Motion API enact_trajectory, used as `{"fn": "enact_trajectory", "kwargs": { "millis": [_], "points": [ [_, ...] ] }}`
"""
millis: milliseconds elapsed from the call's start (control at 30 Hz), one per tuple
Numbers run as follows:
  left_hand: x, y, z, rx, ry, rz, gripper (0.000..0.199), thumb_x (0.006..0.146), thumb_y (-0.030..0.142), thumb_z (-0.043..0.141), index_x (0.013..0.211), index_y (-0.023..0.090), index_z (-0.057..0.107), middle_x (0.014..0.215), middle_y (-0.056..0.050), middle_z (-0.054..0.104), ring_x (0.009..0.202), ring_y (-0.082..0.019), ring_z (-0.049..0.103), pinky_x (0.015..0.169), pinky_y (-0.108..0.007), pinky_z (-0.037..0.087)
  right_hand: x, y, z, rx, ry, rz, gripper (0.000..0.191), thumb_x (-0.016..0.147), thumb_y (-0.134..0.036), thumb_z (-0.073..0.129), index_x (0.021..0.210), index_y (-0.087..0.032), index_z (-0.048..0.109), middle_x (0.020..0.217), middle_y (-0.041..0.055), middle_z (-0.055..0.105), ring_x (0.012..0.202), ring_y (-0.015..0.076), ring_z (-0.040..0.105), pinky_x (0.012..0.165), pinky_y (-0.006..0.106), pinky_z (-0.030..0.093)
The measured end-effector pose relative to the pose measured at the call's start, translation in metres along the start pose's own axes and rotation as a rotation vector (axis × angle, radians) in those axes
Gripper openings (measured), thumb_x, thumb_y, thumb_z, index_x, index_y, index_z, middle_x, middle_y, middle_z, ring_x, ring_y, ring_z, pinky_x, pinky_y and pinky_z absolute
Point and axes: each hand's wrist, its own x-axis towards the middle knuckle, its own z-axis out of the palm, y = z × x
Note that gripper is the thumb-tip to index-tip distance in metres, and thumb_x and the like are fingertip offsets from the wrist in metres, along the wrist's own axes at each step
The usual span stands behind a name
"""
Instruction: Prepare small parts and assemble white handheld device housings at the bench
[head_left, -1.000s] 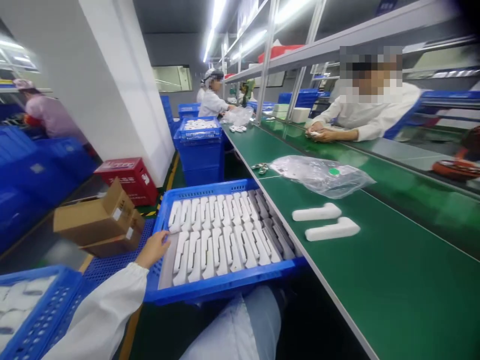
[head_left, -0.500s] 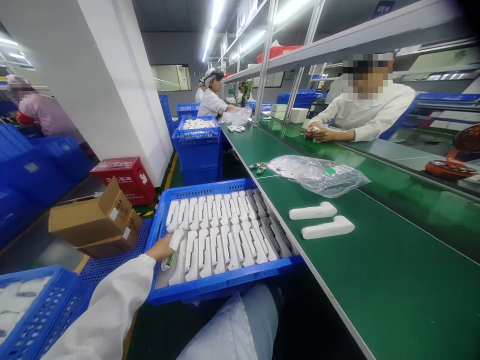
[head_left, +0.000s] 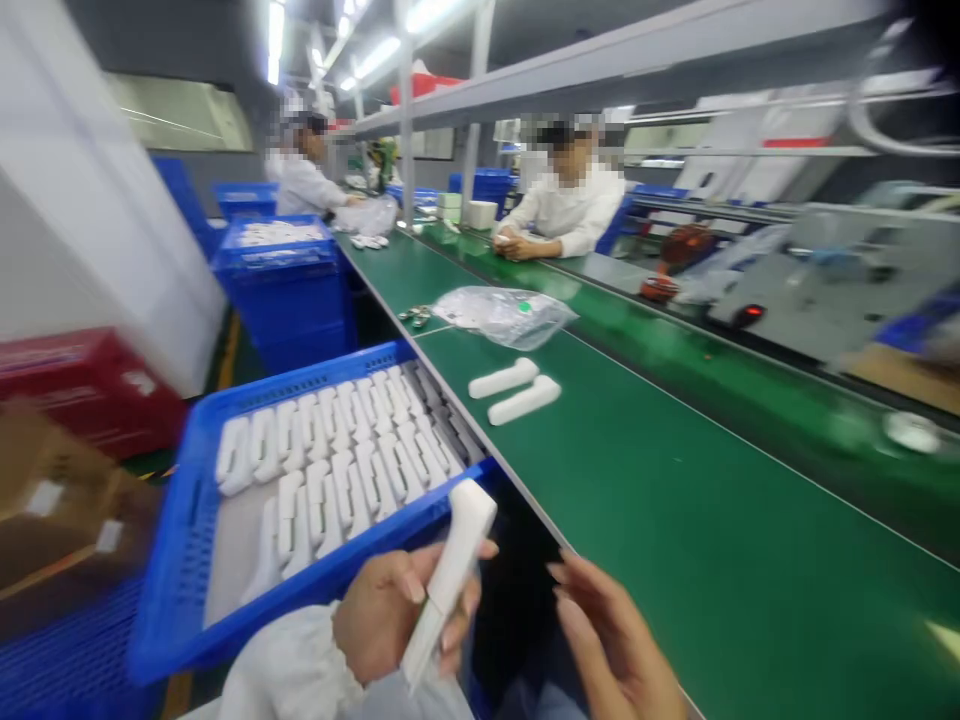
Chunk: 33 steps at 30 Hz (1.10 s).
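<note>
My left hand [head_left: 401, 605] holds a white L-shaped plastic housing [head_left: 457, 550], tilted with its wide end up, in front of the blue crate. To its right, my right hand [head_left: 611, 640] is near the green bench's edge, fingers apart and touching nothing. The blue crate [head_left: 180, 530] carries two rows of similar white housings [head_left: 322, 510], with grey pieces [head_left: 442, 410] along its right side. Two more white housings [head_left: 525, 400] lie side by side on the green bench [head_left: 645, 510].
A clear plastic bag [head_left: 502, 315] and small parts [head_left: 416, 317] lie farther along the bench. One person [head_left: 577, 205] sits across it, another [head_left: 300, 180] at the far left. Stacked blue crates [head_left: 285, 300], a cardboard box [head_left: 60, 500] and a red box [head_left: 90, 390] are at left.
My left hand has lifted a housing out of the crate's near-left corner and brought it toward me. My right hand has come into view. The camera has turned right.
</note>
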Motion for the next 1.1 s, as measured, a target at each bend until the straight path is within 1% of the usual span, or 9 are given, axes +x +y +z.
{"fn": "enact_trajectory", "kwargs": {
  "millis": [67, 133, 200, 300, 367, 600, 700, 933, 1100],
  "points": [
    [0.026, -0.026, 0.018, -0.129, -0.111, -0.182, 0.034, 0.066, 0.039, 0.057, 0.083, 0.011, 0.064, 0.059, -0.001, 0.055, 0.037, -0.006, 0.043, 0.030, -0.017, 0.031, 0.004, -0.013, 0.004, 0.094, -0.023, 0.022, 0.040, 0.084, -0.045, 0.047, 0.118, -0.026, 0.052, 0.116, 0.0076, 0.060, 0.101, 0.0221, 0.059, 0.082, 0.032, 0.052],
    [0.045, -0.044, 0.032, -0.137, -0.132, -0.303, 0.047, 0.079, 0.051, 0.045, 0.064, 0.010, 0.062, 0.050, 0.000, 0.050, 0.029, -0.004, 0.035, 0.025, -0.016, 0.024, 0.007, -0.017, -0.002, 0.143, 0.015, 0.074, 0.041, 0.087, -0.044, 0.043, 0.123, -0.026, 0.047, 0.125, 0.0074, 0.053, 0.109, 0.0215, 0.054, 0.089, 0.034, 0.048],
    [0.059, -0.053, 0.041, -0.127, -0.096, -0.336, 0.057, 0.086, 0.054, 0.031, 0.065, 0.010, 0.062, 0.049, 0.000, 0.051, 0.025, -0.004, 0.033, 0.023, -0.016, 0.024, 0.005, -0.014, -0.012, 0.180, 0.067, 0.138, 0.042, 0.088, -0.045, 0.041, 0.125, -0.026, 0.044, 0.127, 0.0077, 0.052, 0.111, 0.0216, 0.053, 0.093, 0.037, 0.045],
    [0.070, -0.059, 0.048, -0.159, -0.001, -0.309, 0.051, 0.089, 0.049, 0.029, 0.084, 0.012, 0.063, 0.057, -0.002, 0.056, 0.030, -0.007, 0.043, 0.024, -0.016, 0.030, -0.005, -0.004, -0.022, 0.198, 0.119, 0.195, 0.040, 0.087, -0.044, 0.044, 0.122, -0.026, 0.045, 0.123, 0.0081, 0.053, 0.109, 0.0217, 0.053, 0.093, 0.038, 0.045],
    [0.073, -0.060, 0.049, -0.172, 0.020, -0.297, 0.046, 0.088, 0.047, 0.033, 0.089, 0.012, 0.063, 0.060, -0.002, 0.056, 0.037, -0.009, 0.048, 0.025, -0.016, 0.035, -0.011, 0.000, -0.023, 0.165, 0.141, 0.193, 0.037, 0.086, -0.042, 0.047, 0.119, -0.025, 0.048, 0.121, 0.0083, 0.054, 0.108, 0.0216, 0.053, 0.092, 0.038, 0.045],
    [0.074, -0.060, 0.044, -0.136, 0.098, -0.247, 0.050, 0.088, 0.050, 0.034, 0.097, 0.009, 0.062, 0.058, -0.001, 0.054, 0.042, -0.009, 0.049, 0.029, -0.016, 0.040, -0.022, -0.003, -0.011, -0.040, 0.159, 0.024, 0.026, 0.087, -0.030, 0.049, 0.112, -0.026, 0.053, 0.113, 0.0071, 0.055, 0.101, 0.0209, 0.054, 0.082, 0.035, 0.049],
    [0.073, -0.060, 0.040, -0.066, 0.082, -0.203, 0.050, 0.087, 0.051, 0.035, 0.105, 0.012, 0.060, 0.056, -0.001, 0.056, 0.039, -0.009, 0.049, 0.031, -0.017, 0.041, -0.024, -0.006, -0.009, -0.091, 0.176, -0.030, 0.024, 0.087, -0.027, 0.049, 0.111, -0.027, 0.053, 0.111, 0.0060, 0.056, 0.099, 0.0200, 0.054, 0.080, 0.034, 0.049],
    [0.070, -0.064, 0.039, 0.076, 0.131, -0.118, 0.050, 0.089, 0.045, 0.035, 0.085, 0.006, 0.066, 0.056, -0.007, 0.062, 0.050, -0.013, 0.058, 0.047, -0.023, 0.050, -0.026, -0.005, -0.008, -0.117, 0.155, -0.005, 0.023, 0.086, -0.026, 0.049, 0.109, -0.027, 0.054, 0.109, 0.0049, 0.056, 0.098, 0.0191, 0.055, 0.080, 0.033, 0.049],
    [0.070, -0.066, 0.039, 0.053, 0.110, -0.082, 0.048, 0.087, 0.046, 0.041, 0.077, 0.008, 0.068, 0.062, -0.007, 0.064, 0.052, -0.013, 0.057, 0.052, -0.023, 0.047, -0.027, -0.008, -0.009, -0.112, 0.141, 0.007, 0.022, 0.085, -0.027, 0.050, 0.107, -0.026, 0.056, 0.108, 0.0051, 0.058, 0.099, 0.0204, 0.055, 0.081, 0.033, 0.049]
  ]
}}
